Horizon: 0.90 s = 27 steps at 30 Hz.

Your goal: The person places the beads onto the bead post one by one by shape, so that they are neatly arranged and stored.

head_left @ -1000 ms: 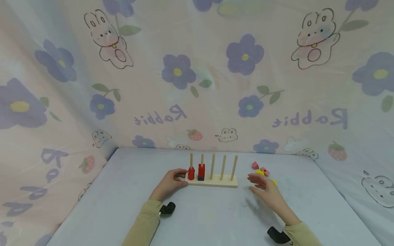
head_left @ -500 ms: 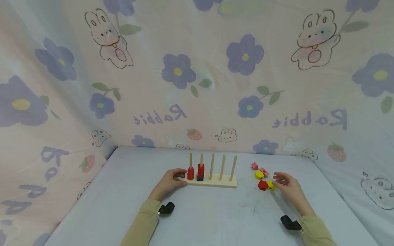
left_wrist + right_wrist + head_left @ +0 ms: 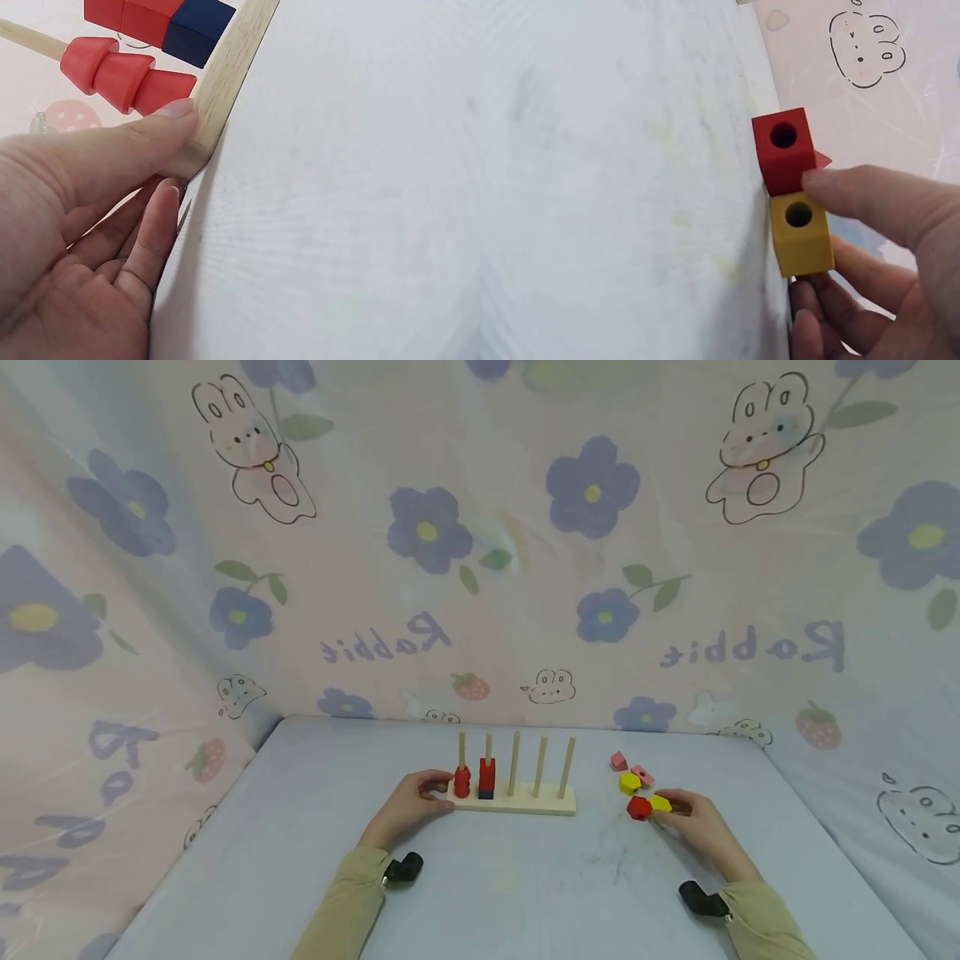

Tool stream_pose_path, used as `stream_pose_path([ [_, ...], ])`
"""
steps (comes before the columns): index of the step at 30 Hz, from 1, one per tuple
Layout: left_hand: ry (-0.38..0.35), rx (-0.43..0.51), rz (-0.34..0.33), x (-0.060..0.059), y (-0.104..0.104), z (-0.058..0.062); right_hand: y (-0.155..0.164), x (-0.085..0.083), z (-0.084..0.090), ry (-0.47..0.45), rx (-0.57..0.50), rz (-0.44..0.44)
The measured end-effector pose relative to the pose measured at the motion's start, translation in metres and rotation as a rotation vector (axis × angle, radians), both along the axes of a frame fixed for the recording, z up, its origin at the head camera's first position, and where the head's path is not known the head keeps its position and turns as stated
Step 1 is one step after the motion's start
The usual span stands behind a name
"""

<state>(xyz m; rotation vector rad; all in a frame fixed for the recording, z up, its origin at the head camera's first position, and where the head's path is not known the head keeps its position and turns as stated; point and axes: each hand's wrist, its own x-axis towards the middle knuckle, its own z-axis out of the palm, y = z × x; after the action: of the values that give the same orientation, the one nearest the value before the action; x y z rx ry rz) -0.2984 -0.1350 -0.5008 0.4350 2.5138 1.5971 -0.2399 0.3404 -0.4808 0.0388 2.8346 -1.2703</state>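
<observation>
My left hand grips the left end of a pale wooden peg stand, thumb along its edge in the left wrist view. Several red rounded beads are stacked on the leftmost peg. On the second peg, red square blocks sit above a dark blue block. The other three pegs are bare. At the right, my right hand pinches a yellow hexagonal bead with a hole in it. The thumb tip lies where this bead meets a red hexagonal bead.
Behind the red bead lie another yellow hexagonal bead and two pink blocks, one of them a cube. A white table carries everything. Around it hangs a curtain printed with rabbits and flowers.
My right hand first moved rightward past the loose beads, then came back left and closed round the yellow bead beside the red one. My left hand stays on the stand's end.
</observation>
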Motion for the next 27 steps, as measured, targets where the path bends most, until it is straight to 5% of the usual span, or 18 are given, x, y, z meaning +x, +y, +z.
stream_pose_path([
  [10,0.01,0.012,0.031,-0.001,-0.003,0.002,-0.002,-0.006,0.002,0.003,-0.006,-0.004],
  [12,0.012,0.017,0.026,0.006,-0.002,0.012,-0.001,-0.006,0.003,0.009,-0.006,-0.002],
  [16,0.006,0.025,0.018,0.006,0.0,0.013,0.002,-0.006,-0.001,0.026,0.003,-0.008],
  [19,-0.008,0.022,0.007,-0.001,-0.002,0.002,0.003,-0.003,-0.003,0.045,0.007,-0.006],
  [27,-0.016,0.025,-0.009,0.0,-0.002,-0.003,0.004,0.005,-0.003,0.059,-0.015,0.01],
])
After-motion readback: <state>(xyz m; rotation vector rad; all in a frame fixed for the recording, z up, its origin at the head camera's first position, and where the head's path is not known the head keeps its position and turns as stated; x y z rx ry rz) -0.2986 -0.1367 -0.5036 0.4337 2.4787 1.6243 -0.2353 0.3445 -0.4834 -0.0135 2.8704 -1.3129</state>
